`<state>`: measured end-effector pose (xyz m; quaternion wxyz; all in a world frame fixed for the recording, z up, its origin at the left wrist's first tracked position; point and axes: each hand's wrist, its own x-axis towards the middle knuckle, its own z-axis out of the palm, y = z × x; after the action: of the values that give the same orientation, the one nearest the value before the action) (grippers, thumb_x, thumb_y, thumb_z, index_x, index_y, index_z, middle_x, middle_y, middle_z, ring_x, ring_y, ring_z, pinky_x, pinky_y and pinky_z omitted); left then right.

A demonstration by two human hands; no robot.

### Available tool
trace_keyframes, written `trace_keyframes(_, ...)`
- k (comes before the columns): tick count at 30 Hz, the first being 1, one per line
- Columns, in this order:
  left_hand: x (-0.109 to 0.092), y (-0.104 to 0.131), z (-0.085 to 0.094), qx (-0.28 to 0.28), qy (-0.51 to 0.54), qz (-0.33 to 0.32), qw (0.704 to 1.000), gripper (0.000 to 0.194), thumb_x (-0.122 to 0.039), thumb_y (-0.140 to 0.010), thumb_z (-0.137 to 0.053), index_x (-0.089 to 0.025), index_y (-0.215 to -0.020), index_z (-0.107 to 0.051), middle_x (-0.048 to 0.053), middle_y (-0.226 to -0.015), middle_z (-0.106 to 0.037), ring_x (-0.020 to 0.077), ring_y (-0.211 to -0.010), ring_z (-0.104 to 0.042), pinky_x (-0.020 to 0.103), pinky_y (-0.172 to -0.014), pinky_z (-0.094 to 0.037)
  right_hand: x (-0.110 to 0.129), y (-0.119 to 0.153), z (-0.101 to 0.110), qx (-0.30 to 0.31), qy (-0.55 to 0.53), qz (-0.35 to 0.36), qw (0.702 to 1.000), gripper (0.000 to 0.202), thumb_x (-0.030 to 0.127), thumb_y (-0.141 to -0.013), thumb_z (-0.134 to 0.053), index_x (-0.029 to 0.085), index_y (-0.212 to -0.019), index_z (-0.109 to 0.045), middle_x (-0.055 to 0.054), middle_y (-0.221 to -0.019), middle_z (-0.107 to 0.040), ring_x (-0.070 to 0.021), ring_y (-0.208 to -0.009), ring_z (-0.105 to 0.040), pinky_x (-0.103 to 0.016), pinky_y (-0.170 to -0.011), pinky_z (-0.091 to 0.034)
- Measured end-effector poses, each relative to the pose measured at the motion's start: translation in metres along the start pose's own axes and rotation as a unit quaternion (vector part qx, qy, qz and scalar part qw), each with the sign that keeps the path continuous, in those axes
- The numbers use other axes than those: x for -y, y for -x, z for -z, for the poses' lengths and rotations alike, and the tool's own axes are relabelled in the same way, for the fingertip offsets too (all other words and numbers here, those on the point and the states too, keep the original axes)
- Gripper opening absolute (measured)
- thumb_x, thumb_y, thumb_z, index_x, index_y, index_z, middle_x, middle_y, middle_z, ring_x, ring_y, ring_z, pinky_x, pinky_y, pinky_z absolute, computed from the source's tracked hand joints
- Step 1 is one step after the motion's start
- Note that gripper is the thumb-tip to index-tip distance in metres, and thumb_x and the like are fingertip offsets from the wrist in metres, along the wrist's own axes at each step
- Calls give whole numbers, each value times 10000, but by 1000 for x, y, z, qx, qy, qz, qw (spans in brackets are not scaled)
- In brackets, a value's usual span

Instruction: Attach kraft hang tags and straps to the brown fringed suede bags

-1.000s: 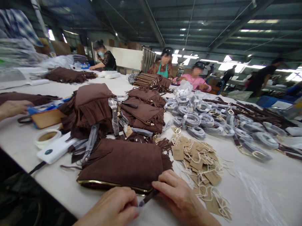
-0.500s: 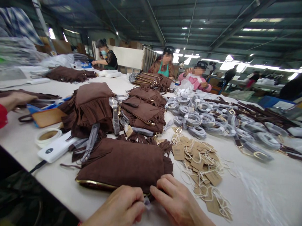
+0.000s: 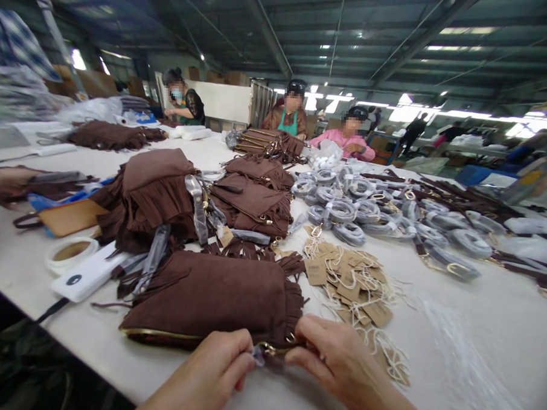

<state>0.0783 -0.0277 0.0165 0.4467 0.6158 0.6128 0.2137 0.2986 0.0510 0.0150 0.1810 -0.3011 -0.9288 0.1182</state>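
Note:
A dark brown suede bag (image 3: pixel 215 293) with fringe on its right end lies in front of me, its gold zipper (image 3: pixel 159 335) along the near edge. My left hand (image 3: pixel 218 369) is closed in a pinch beside a small piece of clear plastic wrap (image 3: pixel 258 355) at a gold metal clasp (image 3: pixel 268 348). What lies inside the left fingers is mostly hidden. On the other side of the clasp, my right hand (image 3: pixel 339 362) pinches the near right corner of the bag, by a gold ring (image 3: pixel 290 338).
Brown paper tags (image 3: pixel 347 281) with white strings lie right of the bag. Plastic-wrapped coiled straps (image 3: pixel 341 211) are heaped behind them. More fringed bags (image 3: pixel 159 188) are stacked beyond. A tape roll (image 3: pixel 69 253) and white power bank (image 3: pixel 86 275) sit left. A co-worker's hand (image 3: pixel 5 181) reaches in there.
My right hand has shifted right and up along the bag's corner, and the gold clasp now shows between my hands. The view has turned slightly right. A co-worker in pink has lowered a hand.

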Motion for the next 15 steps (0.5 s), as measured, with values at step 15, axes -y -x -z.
trace_keyframes(15,-25,-14,-24,-92,-173,-81,977,208,-161,-769,-645,-208,-713,-450,-34,-760,-568,148,-684,-523,277,-597,-281,24,-3,-9,50,-409,-224,883,256,388,-837,-528,198,-668,-557,53,-495,-520,-88,-395,-453,-193,-412,-342)
